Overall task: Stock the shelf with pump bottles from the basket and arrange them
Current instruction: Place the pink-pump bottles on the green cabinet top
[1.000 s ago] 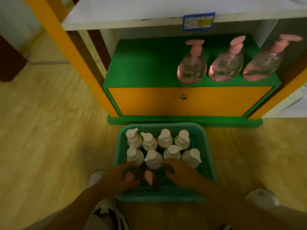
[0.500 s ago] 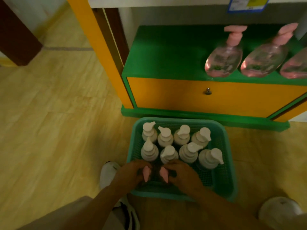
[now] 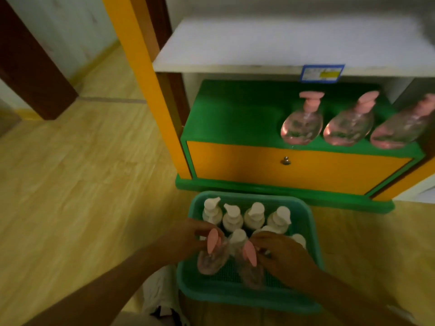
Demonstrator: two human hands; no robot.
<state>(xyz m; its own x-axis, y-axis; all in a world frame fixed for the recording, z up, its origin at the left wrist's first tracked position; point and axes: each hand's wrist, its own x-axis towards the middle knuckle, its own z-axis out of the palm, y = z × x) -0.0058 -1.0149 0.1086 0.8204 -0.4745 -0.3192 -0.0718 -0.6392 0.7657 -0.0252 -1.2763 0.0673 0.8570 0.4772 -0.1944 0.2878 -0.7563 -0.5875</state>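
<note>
A teal basket [image 3: 237, 295] sits on the floor in front of the shelf unit. My left hand [image 3: 188, 238] grips the neck of a clear pink-pump bottle [image 3: 213, 256], lifted above the basket's near end. Beside it, my right hand [image 3: 280, 257] holds a second pink-pump bottle [image 3: 250, 269] by its neck. Several white pump bottles [image 3: 233, 217] stand in the basket's far half. Three pink-pump bottles [image 3: 302, 125] stand in a row on the right part of the green shelf [image 3: 230, 118].
An orange drawer front with a small knob [image 3: 286, 160] lies under the green shelf. A white shelf board [image 3: 259, 48] with a blue price label [image 3: 321, 73] hangs above it. An orange upright [image 3: 146, 85] stands left. My white shoe [image 3: 160, 295] is beside the basket.
Both hands have lifted the two pink-pump bottles up out of the basket's near end. The camera view has tilted up and shifted, showing more of the white shelf board.
</note>
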